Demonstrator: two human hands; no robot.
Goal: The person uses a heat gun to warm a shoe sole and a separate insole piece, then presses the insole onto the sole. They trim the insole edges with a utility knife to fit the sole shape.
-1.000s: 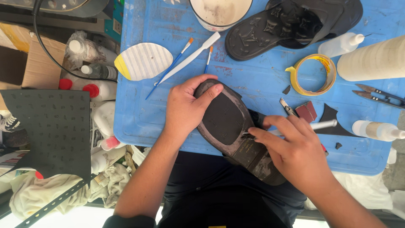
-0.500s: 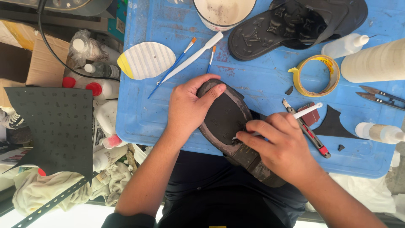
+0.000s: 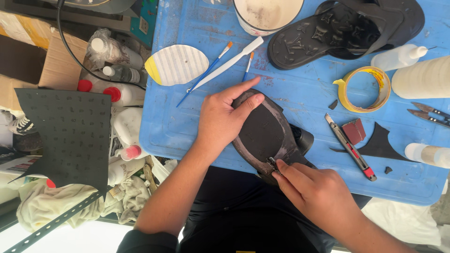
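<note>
**Two hands working a shoe sole at the near tabletop edge**

Pinching at the near end of the upturned shoe [image 3: 269, 138], the right hand [image 3: 318, 194] is closing its fingertips [image 3: 280, 169] together on a small bit at the sole's edge, apparently to pick or peel it. The left hand [image 3: 222, 117] is lying flat over the shoe's left side, fingers spread and pressing on the toe, most likely steadying it against that pull. The shoe is resting sole-up on the blue tabletop [image 3: 187, 126], overhanging its near edge above the person's lap.

Just right of the shoe, a red utility knife [image 3: 350, 147] is lying loose on the tabletop; half a second ago the right hand was holding it, so it has been set aside, and the hand has come back nearer to the sole's edge. Beyond it a roll of yellow tape [image 3: 363, 89] is sitting, and farther off, paintbrushes [image 3: 211, 70], a round white tub [image 3: 267, 14] and black sandals [image 3: 347, 28] are lying within reach.
</note>
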